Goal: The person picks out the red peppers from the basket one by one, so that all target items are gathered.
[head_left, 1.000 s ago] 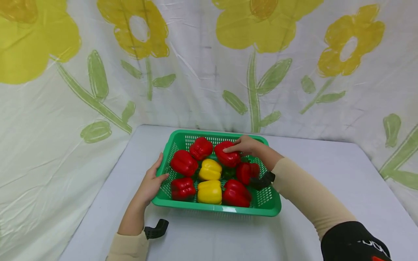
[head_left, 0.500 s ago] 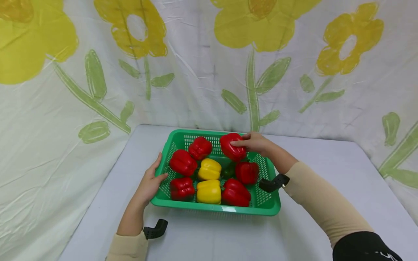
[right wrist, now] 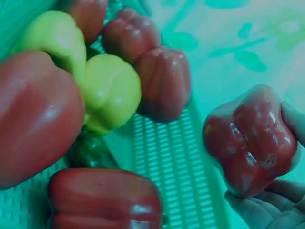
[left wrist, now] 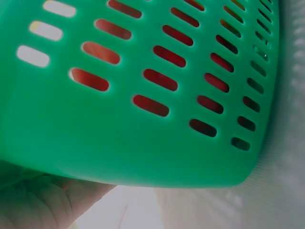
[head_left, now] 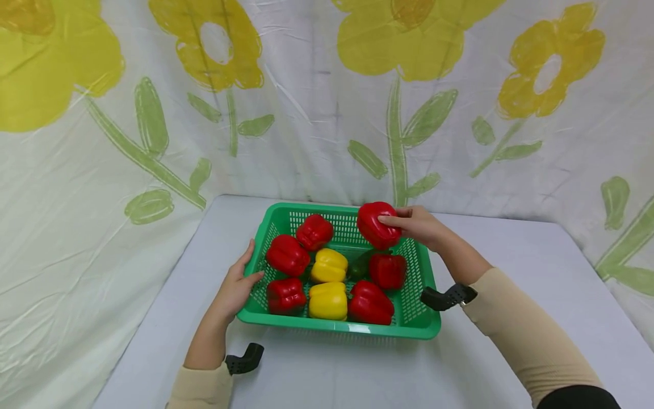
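My left hand [head_left: 236, 287] grips the left rim of a green plastic basket [head_left: 378, 329], thumb over the rim and fingers along the outer wall. Part of that hand [left wrist: 52, 200] shows at the basket's edge in the left wrist view. My right hand [head_left: 421, 226] pinches a red bell pepper [head_left: 377, 226] above the basket's back right rim. In the right wrist view this bell pepper [right wrist: 252, 140] turns its lobed end to the camera. Inside the basket lie several other red bell peppers [head_left: 288, 255] and two yellow bell peppers [head_left: 327, 301].
A dark green vegetable [head_left: 360, 265] lies partly hidden among the peppers. The basket rests on a white table [head_left: 511, 272]. Behind it hangs a white cloth [head_left: 306, 142] with painted yellow flowers. Each wrist carries a black camera mount [head_left: 449, 296].
My right hand has lifted the red bell pepper up and to the right, from among the others to the back right rim. More of the dark green vegetable shows. The left hand stays put.
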Available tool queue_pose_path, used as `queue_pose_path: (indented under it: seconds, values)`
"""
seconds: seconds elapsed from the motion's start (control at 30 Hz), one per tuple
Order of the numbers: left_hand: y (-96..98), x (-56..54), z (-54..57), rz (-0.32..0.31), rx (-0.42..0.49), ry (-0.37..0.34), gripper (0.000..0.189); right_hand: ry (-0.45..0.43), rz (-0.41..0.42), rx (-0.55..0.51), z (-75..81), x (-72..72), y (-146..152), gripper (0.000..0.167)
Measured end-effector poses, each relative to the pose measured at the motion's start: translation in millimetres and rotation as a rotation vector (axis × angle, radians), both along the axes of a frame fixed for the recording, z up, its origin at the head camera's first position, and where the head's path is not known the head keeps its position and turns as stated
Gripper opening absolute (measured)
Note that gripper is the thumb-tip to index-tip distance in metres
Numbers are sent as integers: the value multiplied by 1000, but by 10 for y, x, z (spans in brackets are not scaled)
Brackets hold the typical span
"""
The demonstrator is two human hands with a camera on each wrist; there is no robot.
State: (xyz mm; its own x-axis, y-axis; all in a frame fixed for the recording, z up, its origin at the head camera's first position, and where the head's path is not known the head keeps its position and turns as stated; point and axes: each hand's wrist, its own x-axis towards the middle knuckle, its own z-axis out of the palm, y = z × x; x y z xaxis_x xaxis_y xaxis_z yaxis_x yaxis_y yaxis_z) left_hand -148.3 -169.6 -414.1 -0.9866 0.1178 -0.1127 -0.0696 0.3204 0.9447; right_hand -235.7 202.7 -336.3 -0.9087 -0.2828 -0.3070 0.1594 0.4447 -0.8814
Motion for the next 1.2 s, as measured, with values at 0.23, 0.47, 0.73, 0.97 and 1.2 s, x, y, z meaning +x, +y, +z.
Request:
queue_pose_path:
  seconds: [0.23,0.47,0.73,0.97,1.2]
  values:
    - [5,5,5,-6,3,1,68,37,-33,-39,50,70,176,61]
    - [-2,14,0,-12,8,5,68,42,-76,-43,76,120,394,67]
    - [2,15,-9,-15,6,12,67,43,-141,-36,62,135,688,71]
    - [-6,7,-15,-16,-5,17,66,23,-241,-24,-44,92,900,82]
    - [-4,1,-12,-19,1,14,65,3,-309,-21,-232,38,1094,88]
